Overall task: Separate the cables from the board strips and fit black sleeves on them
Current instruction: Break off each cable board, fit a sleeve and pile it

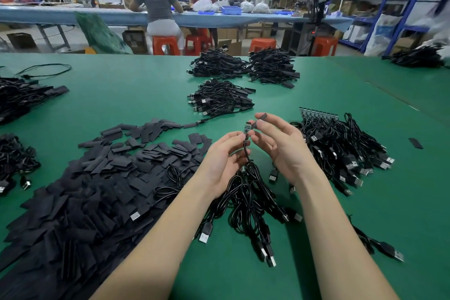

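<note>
- Black sleeves (80, 192) are heaped nearest the lens at lower left on the green surface (126, 95), beside a bundle of loose cables (246, 192) lying between the two forearms.
- One cable's small board (246, 128) is pinched upright by the fingertips of the left hand (226, 156), its lead hanging down into the bundle.
- A single sleeve (258, 121) is gripped between thumb and forefinger of the right hand (280, 143), held just beside the board's top and seemingly touching it.
- The sleeving step is judged to be in hand: this cable is already free of its strip, the sleeve not yet over the board.
- Next, the sleeve's mouth would need to be opened, lined up with the board end and slid down.
- A strip (316, 112) with cables attached is seen at right; finished piles (219, 97) lie beyond.
</note>
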Motion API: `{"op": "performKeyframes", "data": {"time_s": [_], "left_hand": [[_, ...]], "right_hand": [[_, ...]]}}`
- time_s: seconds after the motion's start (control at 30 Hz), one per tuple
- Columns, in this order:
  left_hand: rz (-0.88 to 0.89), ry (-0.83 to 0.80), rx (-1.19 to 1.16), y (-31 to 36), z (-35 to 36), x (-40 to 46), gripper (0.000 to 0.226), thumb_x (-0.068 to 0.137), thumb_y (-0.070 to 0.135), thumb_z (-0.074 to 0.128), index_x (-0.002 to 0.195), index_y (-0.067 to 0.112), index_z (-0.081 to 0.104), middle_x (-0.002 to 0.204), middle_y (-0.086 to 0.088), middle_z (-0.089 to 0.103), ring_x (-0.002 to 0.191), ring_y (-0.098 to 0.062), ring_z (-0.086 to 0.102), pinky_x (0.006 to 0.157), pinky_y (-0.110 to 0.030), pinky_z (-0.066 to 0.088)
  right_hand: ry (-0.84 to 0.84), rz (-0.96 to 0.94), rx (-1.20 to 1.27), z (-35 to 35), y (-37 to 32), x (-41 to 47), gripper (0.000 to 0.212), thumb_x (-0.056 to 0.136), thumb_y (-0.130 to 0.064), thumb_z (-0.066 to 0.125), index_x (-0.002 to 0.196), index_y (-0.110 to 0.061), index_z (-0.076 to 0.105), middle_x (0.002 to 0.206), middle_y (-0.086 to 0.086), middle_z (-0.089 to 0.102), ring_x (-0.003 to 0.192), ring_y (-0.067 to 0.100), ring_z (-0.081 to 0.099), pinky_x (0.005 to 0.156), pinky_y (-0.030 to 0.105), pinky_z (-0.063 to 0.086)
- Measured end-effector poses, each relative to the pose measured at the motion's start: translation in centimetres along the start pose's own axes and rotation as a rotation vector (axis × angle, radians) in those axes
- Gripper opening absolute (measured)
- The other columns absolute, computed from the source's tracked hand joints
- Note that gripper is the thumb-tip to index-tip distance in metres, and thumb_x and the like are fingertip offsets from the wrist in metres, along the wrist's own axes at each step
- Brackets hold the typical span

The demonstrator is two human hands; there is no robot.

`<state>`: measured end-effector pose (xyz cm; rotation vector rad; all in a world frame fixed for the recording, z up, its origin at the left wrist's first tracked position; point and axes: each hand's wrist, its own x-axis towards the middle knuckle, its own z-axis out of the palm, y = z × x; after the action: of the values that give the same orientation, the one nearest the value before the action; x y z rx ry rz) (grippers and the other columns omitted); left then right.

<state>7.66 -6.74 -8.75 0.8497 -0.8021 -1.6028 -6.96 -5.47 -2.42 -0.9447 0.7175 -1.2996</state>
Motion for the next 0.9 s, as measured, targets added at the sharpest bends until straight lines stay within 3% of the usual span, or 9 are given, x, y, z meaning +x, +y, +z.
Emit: {"op": "performKeyframes", "data": {"time_s": [0.23, 0.47, 0.63, 0.9], "left_hand": [[0.029, -0.032, -0.014, 0.9, 0.5, -1.2, 0.008, 0.095, 0.021, 0.064, 0.103, 0.019, 0.066, 0.089, 0.004, 0.069, 0.082, -0.012, 0.065, 0.070, -0.024, 0.053], [0.045, -0.045, -0.029, 1.7, 1.3, -2.5, 0.004, 0.098, 0.014, 0.059, 0.097, 0.014, 0.063, 0.074, 0.004, 0.066, 0.066, -0.011, 0.061, 0.072, -0.025, 0.046], [0.044, -0.066, -0.011, 2.0, 1.8, -2.9, 0.006, 0.099, 0.013, 0.056, 0.095, 0.014, 0.061, 0.074, 0.004, 0.063, 0.063, -0.009, 0.058, 0.070, -0.025, 0.044], [0.042, -0.100, 0.043, 2.3, 2.0, -3.4, 0.004, 0.099, 0.011, 0.056, 0.097, 0.011, 0.060, 0.073, 0.003, 0.061, 0.062, -0.009, 0.054, 0.066, -0.022, 0.046]], "right_hand": [[0.007, -0.042, -0.061, -0.1, 0.1, 0.0, 0.019, 0.086, 0.004, 0.073, 0.103, -0.002, 0.071, 0.091, 0.010, 0.076, 0.078, 0.017, 0.072, 0.075, 0.020, 0.058], [0.036, -0.108, 0.012, -0.9, -0.2, 0.0, 0.030, 0.075, -0.008, 0.078, 0.103, -0.003, 0.072, 0.096, 0.010, 0.078, 0.088, 0.014, 0.072, 0.079, 0.020, 0.056], [0.023, -0.104, -0.031, -0.9, 0.1, -0.1, 0.014, 0.088, 0.003, 0.070, 0.099, -0.004, 0.073, 0.095, 0.011, 0.078, 0.087, 0.013, 0.073, 0.077, 0.019, 0.057], [-0.039, -0.090, -0.065, -1.3, -0.4, -0.2, 0.016, 0.090, 0.004, 0.067, 0.102, -0.005, 0.072, 0.099, 0.011, 0.078, 0.093, 0.014, 0.073, 0.079, 0.020, 0.057]]}}
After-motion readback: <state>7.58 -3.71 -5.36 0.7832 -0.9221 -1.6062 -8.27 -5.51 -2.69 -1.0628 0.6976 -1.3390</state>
